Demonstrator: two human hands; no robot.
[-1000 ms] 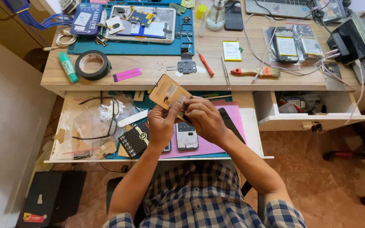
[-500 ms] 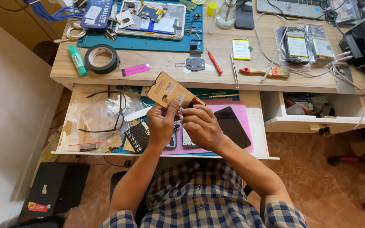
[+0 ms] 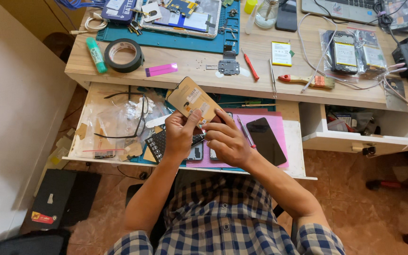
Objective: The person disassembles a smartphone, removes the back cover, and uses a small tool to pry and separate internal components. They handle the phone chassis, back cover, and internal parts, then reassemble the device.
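Both hands work on a tan phone panel (image 3: 193, 100), held tilted above the open drawer (image 3: 119, 156) under the counter (image 3: 190, 66). The left hand (image 3: 180, 134) grips its lower edge; the right hand (image 3: 225, 139) pinches at its bottom corner, perhaps on a thin strip, too small to tell. Peeling there would call for a steady pull. Clear battery bags (image 3: 350, 54) lie right; a yellow-edged white label (image 3: 281, 53) mid-counter; a pink strip (image 3: 161, 70) left.

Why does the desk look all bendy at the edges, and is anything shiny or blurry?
In the head view, the wide lens bows the light wooden desk near the edges; daylight glares on the clear crinkled plastic bag; both hands, left hand and right hand, and the tan rectangular phone panel look sharp.
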